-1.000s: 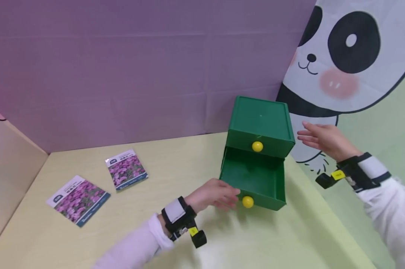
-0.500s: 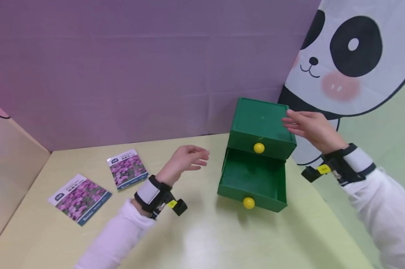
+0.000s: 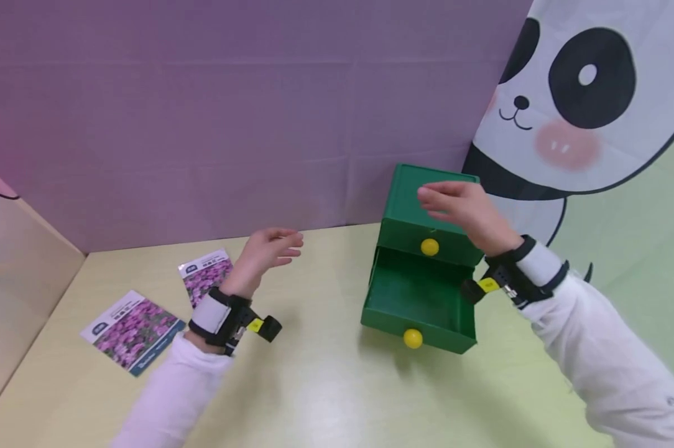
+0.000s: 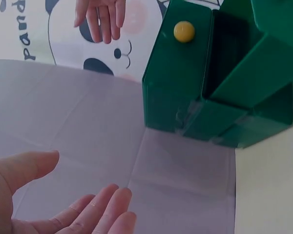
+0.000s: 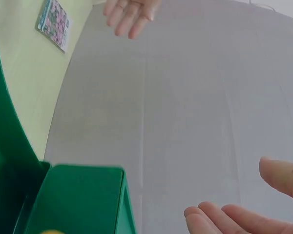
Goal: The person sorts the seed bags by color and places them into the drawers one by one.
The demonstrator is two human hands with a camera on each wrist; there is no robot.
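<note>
Your right hand (image 3: 462, 208), fingers spread, hovers over the green box (image 3: 426, 261); lower drawer (image 3: 418, 311) pulled out. Your left hand (image 3: 267, 249), open and empty, hangs left of it, above the near packet (image 3: 208, 277).

Bright, even light from above; a soft glare patch sits near the worktop (image 3: 337, 398) front edge. Shadows are faint. Wrist views blur the nearest fingers; head view bends slightly at its edges.

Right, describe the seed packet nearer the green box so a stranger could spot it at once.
Start at the green two-drawer box with yellow knobs, by the panda backdrop. Look left across the pale table, past the raised left hand. Of two flat packets printed with purple flowers, it is the smaller-looking seed packet, nearer the purple wall; the other flower packet lies closer to the table's front-left.
</note>
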